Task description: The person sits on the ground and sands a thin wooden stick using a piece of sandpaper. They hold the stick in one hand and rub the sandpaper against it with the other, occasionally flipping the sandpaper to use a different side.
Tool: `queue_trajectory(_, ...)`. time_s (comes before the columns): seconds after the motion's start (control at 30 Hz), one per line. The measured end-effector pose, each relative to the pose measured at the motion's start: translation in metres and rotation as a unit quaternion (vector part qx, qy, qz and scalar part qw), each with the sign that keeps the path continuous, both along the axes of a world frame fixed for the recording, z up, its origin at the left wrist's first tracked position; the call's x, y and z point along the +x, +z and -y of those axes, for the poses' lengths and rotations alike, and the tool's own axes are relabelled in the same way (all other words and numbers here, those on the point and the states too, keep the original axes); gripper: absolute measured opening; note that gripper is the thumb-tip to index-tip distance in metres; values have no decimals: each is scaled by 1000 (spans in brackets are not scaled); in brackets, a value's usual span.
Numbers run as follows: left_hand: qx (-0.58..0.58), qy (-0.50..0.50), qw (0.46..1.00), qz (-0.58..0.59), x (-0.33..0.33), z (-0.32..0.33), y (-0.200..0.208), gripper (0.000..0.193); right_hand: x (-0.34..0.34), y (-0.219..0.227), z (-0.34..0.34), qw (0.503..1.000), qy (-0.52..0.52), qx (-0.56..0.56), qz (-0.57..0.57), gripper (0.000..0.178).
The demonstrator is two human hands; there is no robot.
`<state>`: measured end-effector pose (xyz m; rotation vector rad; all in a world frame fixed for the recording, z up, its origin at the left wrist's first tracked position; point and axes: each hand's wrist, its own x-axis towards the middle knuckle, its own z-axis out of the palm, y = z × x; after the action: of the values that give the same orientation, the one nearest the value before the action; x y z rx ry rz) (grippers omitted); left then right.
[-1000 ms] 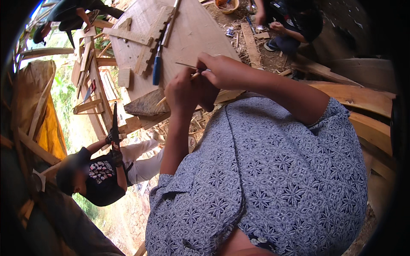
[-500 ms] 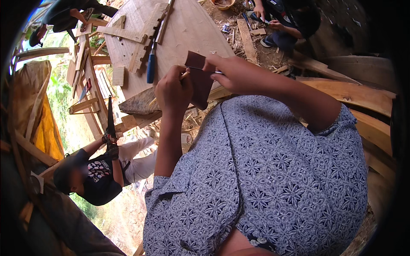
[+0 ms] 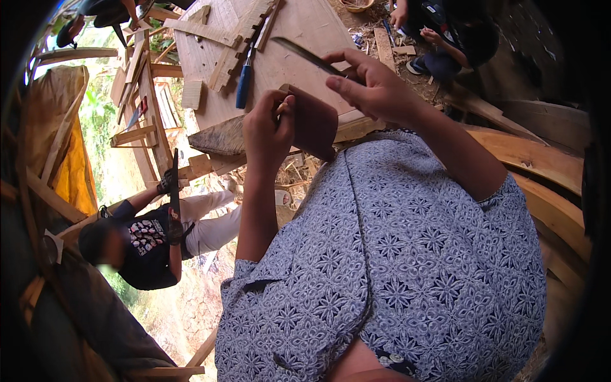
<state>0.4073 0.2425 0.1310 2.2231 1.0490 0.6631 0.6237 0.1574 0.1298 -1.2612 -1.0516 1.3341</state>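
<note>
My left forearm (image 3: 256, 210) rises almost straight up, bare, the wrist roughly in line with it, and my left hand (image 3: 271, 124) is curled into a tight pinch, fingers bent and thumb pressed in. My right forearm (image 3: 439, 137) slants up and inward from an elbow bent out to my side. My right hand (image 3: 369, 88) sits a little higher, just apart from the left, thumb and fingers closed in a grip.
</note>
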Motion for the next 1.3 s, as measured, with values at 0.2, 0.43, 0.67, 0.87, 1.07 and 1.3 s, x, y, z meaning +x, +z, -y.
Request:
queue_trajectory(0.2,-56,-58,994,67,-11,7,20,10,-8,-48,-23,995,8,101,-1,56)
queue_trajectory(0.43,-128,-99,986,47,-25,-6,42,9,-18,0,-27,979,151,-1,-139,52)
queue_trajectory(0.67,-181,-166,969,7,-38,7,53,15,-21,10,-11,962,225,-66,-142,30)
queue_trajectory(0.87,-172,-243,955,-9,-45,1,57,20,-31,10,-5,965,227,-45,-125,29)
queue_trajectory(1.07,-213,-222,951,13,-48,5,72,19,-36,15,-3,962,241,-17,-123,29)
queue_trajectory(1.3,-317,-157,928,112,-52,11,69,18,-57,11,2,964,131,119,-197,19)
